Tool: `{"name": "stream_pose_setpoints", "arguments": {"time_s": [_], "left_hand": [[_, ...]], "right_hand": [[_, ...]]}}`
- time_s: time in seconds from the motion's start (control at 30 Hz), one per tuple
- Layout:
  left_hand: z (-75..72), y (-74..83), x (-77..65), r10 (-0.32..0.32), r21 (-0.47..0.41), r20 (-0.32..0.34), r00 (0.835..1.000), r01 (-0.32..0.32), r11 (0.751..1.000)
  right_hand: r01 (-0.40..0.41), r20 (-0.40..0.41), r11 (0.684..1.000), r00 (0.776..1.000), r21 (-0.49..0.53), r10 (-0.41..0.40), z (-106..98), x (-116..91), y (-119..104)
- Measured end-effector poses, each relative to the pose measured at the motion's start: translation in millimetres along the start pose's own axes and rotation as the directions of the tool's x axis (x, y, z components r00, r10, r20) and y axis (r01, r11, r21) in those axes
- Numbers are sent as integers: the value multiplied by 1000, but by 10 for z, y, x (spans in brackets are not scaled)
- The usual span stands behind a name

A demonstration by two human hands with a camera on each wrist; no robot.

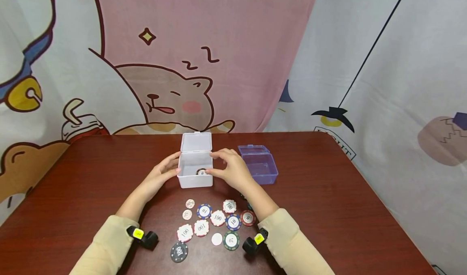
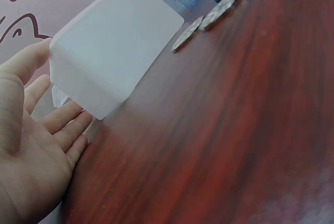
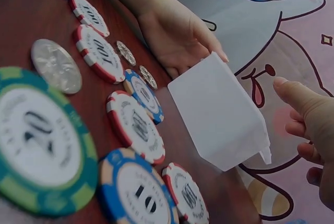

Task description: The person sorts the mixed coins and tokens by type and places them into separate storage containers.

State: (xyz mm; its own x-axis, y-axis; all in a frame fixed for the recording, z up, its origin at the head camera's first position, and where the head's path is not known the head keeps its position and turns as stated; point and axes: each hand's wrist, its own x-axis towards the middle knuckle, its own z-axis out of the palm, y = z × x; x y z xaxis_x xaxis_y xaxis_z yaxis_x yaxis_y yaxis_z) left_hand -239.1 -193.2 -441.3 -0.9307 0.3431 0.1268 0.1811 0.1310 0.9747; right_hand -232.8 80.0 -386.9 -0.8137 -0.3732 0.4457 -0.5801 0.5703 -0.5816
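Note:
A white plastic box point(image 1: 195, 181) stands upright on the table, its hinged lid point(image 1: 197, 142) swung back. Inside it one poker chip point(image 1: 200, 171) with a dark rim is visible. At the box's left side is my left hand point(image 1: 159, 177), fingers extended; its thumb touches the upper corner in the left wrist view. My right hand point(image 1: 233, 170) hovers at the right rim, thumb near the chip in the head view. In the right wrist view that hand appears apart from the box, fingers loosely bent and nothing between them.
Right of the white box stands a blue-purple clear box point(image 1: 265, 179), lid open. Nearer me lie several poker chips, among them a black one point(image 1: 179, 252), a green one point(image 1: 231, 240) and a red one point(image 1: 248, 218). Small coins point(image 1: 190, 203) and a silvery disc point(image 1: 217, 239) lie among them.

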Motion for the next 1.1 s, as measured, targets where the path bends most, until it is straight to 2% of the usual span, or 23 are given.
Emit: {"name": "stream_pose_setpoints", "arguments": {"time_s": [0.5,0.87,1.1], "left_hand": [[4,-14,2,-2,-12,-3,1000,2,1000],[4,6,-6,-4,-15,-3,1000,4,1000],[-3,-4,3,-6,-1,-4,1000,6,1000]], "right_hand": [[5,-7,1000,1000,-9,-5,-106,-324,33],[-27,26,999,999,-23,28,-160,-501,47],[-29,7,998,1000,-47,30,-195,-631,83]]}}
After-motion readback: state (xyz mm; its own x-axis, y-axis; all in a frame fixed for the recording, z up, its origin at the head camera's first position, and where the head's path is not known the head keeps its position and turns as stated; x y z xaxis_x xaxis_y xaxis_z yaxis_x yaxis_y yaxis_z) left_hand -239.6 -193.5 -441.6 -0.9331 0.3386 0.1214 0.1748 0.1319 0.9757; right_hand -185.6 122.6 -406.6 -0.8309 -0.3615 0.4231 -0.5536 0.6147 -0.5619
